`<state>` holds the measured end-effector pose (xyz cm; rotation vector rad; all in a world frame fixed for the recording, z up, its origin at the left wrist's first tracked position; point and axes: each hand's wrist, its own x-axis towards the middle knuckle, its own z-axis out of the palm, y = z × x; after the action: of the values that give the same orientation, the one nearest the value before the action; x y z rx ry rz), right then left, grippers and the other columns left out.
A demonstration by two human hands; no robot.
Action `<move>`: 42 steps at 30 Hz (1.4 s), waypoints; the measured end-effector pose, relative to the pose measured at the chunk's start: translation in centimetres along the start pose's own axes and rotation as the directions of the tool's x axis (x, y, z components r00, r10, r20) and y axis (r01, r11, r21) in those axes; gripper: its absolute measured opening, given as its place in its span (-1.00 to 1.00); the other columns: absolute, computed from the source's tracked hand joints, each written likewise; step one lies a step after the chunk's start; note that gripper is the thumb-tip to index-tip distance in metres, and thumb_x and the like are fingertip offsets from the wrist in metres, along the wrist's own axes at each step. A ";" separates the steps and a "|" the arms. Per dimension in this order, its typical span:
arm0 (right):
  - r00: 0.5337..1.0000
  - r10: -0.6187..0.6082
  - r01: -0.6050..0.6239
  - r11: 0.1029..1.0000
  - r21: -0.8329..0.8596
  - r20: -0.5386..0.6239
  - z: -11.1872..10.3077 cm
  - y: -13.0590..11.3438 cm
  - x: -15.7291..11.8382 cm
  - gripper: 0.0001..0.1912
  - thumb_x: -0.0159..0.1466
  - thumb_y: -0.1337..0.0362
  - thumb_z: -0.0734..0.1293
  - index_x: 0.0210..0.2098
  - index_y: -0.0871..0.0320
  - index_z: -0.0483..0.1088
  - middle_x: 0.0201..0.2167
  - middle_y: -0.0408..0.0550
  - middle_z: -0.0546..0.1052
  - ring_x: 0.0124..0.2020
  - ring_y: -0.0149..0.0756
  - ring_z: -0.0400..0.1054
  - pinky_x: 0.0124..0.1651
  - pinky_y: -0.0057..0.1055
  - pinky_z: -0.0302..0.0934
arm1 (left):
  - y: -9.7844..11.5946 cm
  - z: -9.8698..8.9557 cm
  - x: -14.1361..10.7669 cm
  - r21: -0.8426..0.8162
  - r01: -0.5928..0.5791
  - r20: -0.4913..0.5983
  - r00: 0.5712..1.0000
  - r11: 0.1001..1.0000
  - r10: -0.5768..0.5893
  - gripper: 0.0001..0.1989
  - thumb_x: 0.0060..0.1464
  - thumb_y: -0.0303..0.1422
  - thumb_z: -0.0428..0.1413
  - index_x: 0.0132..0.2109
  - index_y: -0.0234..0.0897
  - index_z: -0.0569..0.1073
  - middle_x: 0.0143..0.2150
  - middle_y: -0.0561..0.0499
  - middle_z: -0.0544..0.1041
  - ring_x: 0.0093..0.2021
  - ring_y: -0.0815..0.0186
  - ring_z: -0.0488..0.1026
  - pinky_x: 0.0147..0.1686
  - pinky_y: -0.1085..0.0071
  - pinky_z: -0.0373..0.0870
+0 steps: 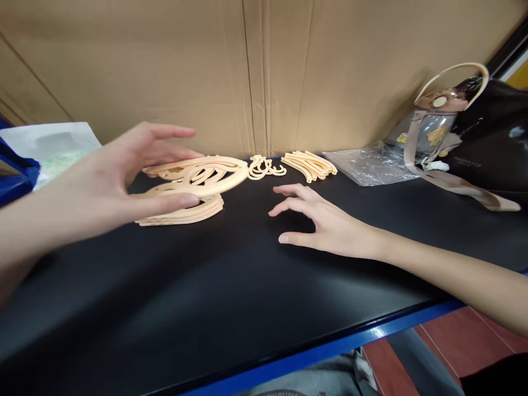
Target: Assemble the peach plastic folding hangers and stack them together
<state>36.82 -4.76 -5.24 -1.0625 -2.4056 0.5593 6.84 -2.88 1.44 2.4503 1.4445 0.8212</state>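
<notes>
My left hand (119, 176) is at the left, its thumb against the near side of a cream plastic hanger piece (231, 179), a curved part with cut-out openings. The piece is raised above a stack of similar cream hanger pieces (181, 217) on the black table. My right hand (322, 220) hovers over the middle of the table, fingers apart and curled toward the left, with nothing in it. Beyond the hands lie several small curly cream hooks (264, 168) and, to their right, a pile of slim curved cream bars (310, 165).
The black table (231, 308) has a blue front edge and cardboard (330, 71) behind it. On the right are a clear plastic bag (367, 165), a bottle with a handle and strap (439, 124), and a black bag (495, 137). White paper (53, 137) lies at far left.
</notes>
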 end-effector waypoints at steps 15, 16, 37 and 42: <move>0.994 -0.005 0.012 0.998 -0.058 0.110 0.2 1.0 0.2 -0.65 0.31 0.04 0.30 0.02 0.03 0.37 0.22 0.02 0.23 0.31 -0.14 0.04 0.28 -0.08 0.04 | -5.1 -1.5 1.0 0.155 0.128 0.227 0.960 0.980 -0.161 -0.10 -0.17 0.22 0.18 0.26 -0.06 0.19 0.08 -0.06 0.51 0.08 0.03 0.42 0.05 -0.08 0.31; 0.994 -0.005 0.011 0.998 -0.055 0.110 0.2 1.0 0.2 -0.65 0.31 0.04 0.30 0.02 0.03 0.37 0.22 0.02 0.24 0.31 -0.13 0.05 0.28 -0.07 0.05 | -5.2 -1.6 1.0 0.155 0.125 0.227 0.961 0.980 -0.158 -0.09 -0.16 0.22 0.18 0.26 -0.07 0.19 0.09 -0.07 0.50 0.07 0.03 0.42 0.04 -0.08 0.31; 0.993 0.004 0.001 0.999 -0.040 0.121 0.1 1.0 0.1 -0.63 0.31 0.02 0.29 0.04 0.02 0.37 0.22 0.03 0.23 0.28 -0.11 0.07 0.28 -0.04 0.03 | -5.5 -1.6 0.7 0.284 0.076 0.367 0.912 0.956 -0.182 -0.16 -0.03 0.14 0.14 0.32 0.01 0.10 0.33 -0.03 0.24 0.16 -0.04 0.34 0.06 -0.04 0.32; 0.991 0.007 0.001 0.998 -0.062 0.137 0.1 0.9 0.1 -0.62 0.32 0.03 0.27 0.06 0.04 0.36 0.23 0.03 0.22 0.29 -0.15 0.05 0.29 -0.09 0.02 | -5.1 -0.8 0.2 0.308 0.065 0.319 0.933 0.949 -0.167 -0.17 0.02 0.20 0.06 0.32 -0.12 0.12 0.34 -0.06 0.23 0.13 -0.04 0.39 0.10 -0.10 0.26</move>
<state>37.26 -4.10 -5.76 -1.0859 -2.5554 0.5797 2.65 -0.16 0.05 2.5120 1.6485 0.1469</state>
